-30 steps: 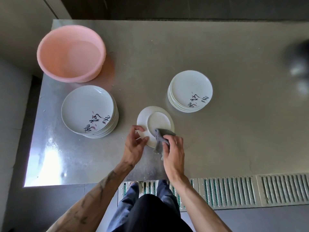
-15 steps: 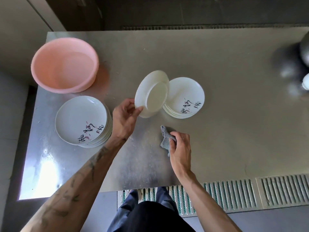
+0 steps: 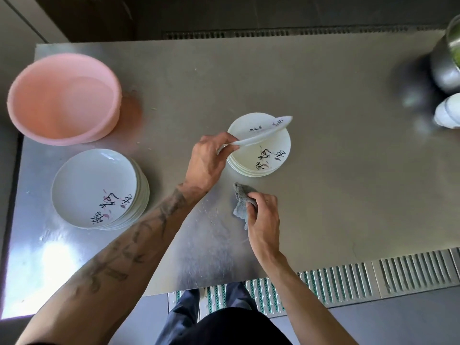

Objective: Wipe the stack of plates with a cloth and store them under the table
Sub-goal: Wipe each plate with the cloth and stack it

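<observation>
Here left hand (image 3: pixel 206 165) fingers pinch a tilted plate (image 3: pixel 261 131) above the stack (image 3: pixel 263 158); right hand (image 3: pixel 263 220) fingers clutch the cloth (image 3: pixel 241 202).

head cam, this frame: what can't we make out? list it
- Storage space under the table: head view, hidden by the tabletop.
- Plate counts in the left stack and right stack: rims too fine to count; the held plate in the left hand covers part of the right one.
- Metal pot and white object: cut by the right edge, blurred.
- Cloth: partly hidden inside the right hand.
</observation>
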Tool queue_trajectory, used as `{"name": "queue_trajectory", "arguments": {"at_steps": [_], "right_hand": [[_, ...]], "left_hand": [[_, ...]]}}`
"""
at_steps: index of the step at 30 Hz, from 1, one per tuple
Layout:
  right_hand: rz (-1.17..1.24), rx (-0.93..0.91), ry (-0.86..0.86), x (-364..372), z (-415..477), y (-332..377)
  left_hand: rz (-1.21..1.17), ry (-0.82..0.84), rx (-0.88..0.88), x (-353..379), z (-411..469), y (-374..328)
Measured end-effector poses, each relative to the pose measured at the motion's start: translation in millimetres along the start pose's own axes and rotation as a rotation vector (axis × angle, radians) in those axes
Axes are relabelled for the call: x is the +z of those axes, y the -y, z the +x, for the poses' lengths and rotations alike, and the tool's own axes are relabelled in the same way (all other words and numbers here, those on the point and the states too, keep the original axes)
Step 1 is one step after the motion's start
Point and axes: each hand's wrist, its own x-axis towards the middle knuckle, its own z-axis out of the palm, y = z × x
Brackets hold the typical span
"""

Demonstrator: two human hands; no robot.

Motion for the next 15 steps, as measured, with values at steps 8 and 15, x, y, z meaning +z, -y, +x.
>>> {"name": "queue_trajectory", "arguments": {"at_steps": [8, 15], "right_hand": [[0.004, 0.004, -0.017, 0.4, 6.1, -5.9], [-0.011, -0.002, -0.013, 2.2, 5.3, -11.5]], "left_hand": [[0.004, 0.090, 0.126, 31.9, -7.7, 29.9], [-0.046, 0.211, 0.124, 44.6, -6.3, 54.4]]}}
